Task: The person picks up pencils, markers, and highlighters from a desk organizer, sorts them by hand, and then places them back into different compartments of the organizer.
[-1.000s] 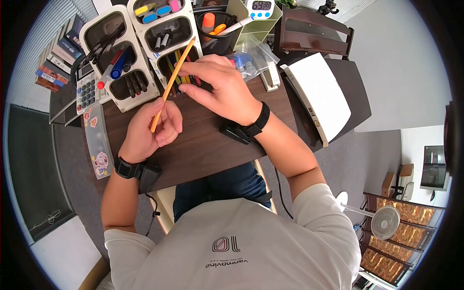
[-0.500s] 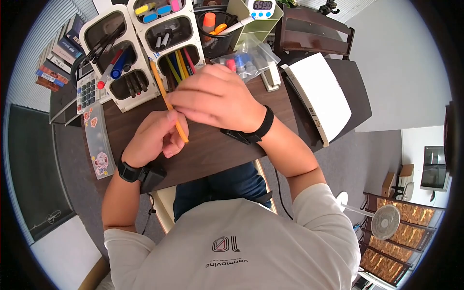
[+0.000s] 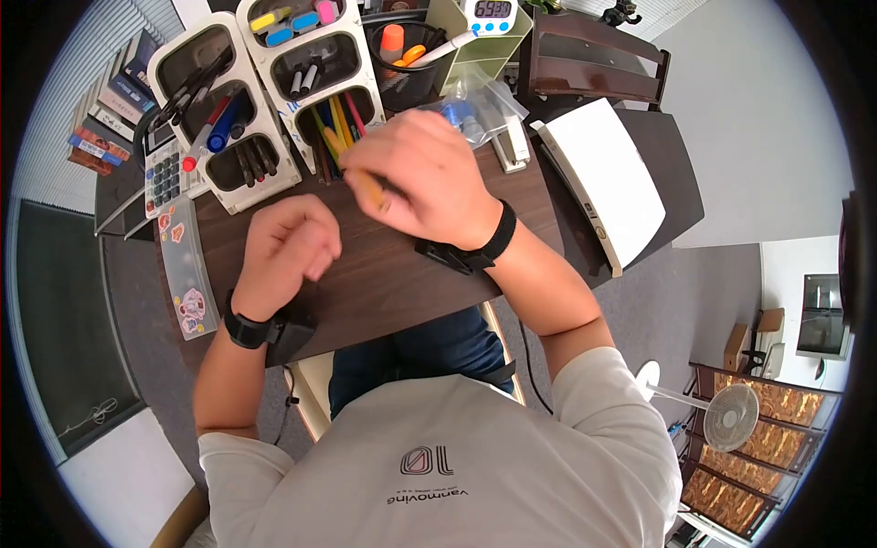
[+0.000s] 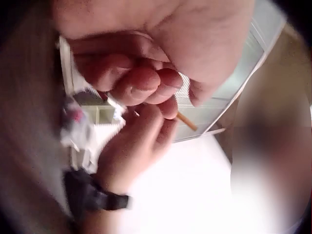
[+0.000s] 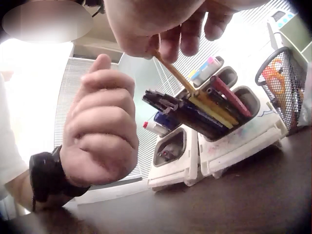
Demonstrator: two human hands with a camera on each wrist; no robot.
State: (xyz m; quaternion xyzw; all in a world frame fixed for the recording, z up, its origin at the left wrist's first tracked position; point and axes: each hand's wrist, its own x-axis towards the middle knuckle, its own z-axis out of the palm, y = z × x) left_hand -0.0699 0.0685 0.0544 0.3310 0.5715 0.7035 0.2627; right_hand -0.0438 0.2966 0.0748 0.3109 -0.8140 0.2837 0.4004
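An orange-yellow pencil is pinched between the thumb and fingers of my right hand. Its far end overlaps the coloured pencils in the lowest compartment of the white desk organizer. In the left wrist view the other end of the pencil sticks out past the right hand's fingers. My left hand is over the table to the left, its fingers loosely curled with nothing in them. The right hand's palm is hidden in the head view.
Beside that organizer stands a second white one with pens. A black mesh pen cup, a clear plastic bag and a stapler lie behind the right hand. A stickered clear case lines the table's left edge.
The pencil passed from my left hand to my right. It swung around and moved toward the coloured pencils in the organizer. My left hand let go of it and stayed low on the left.
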